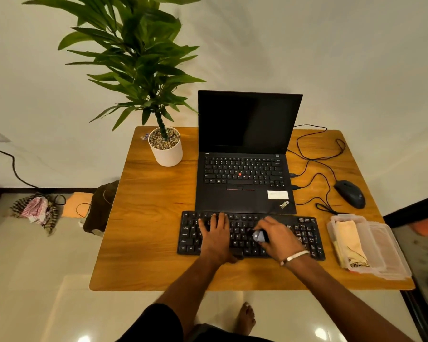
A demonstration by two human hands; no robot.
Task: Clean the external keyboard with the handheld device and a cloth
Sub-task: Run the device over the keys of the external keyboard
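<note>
External keyboard [304,233]: black, full-size with a number pad at its right end, lying flat on the wooden table [148,230] near the front edge, just in front of the open laptop [245,154] and almost touching its front lip. Key legends are white; the centre rows are hidden under the hands.

Left hand [214,234]: palm down on the left-centre keys, fingers straight and slightly spread, pressing the board flat.

Right hand [276,236]: fingers curled round a small grey-and-black handheld device [258,236], its tip down on the middle keys. A pale bracelet sits on that wrist.

Cloth [349,239]: pale yellow, folded inside a clear plastic container [381,253] just right of the keyboard, at the table's right front corner.

Surroundings: a wired black mouse [350,193] sits behind the container, its cables looping to the laptop's right side. A potted plant [165,149] in a white pot stands at the back left.

Open room: bare wood left of the keyboard as far as the table edge, and a narrow strip in front of it.
</note>
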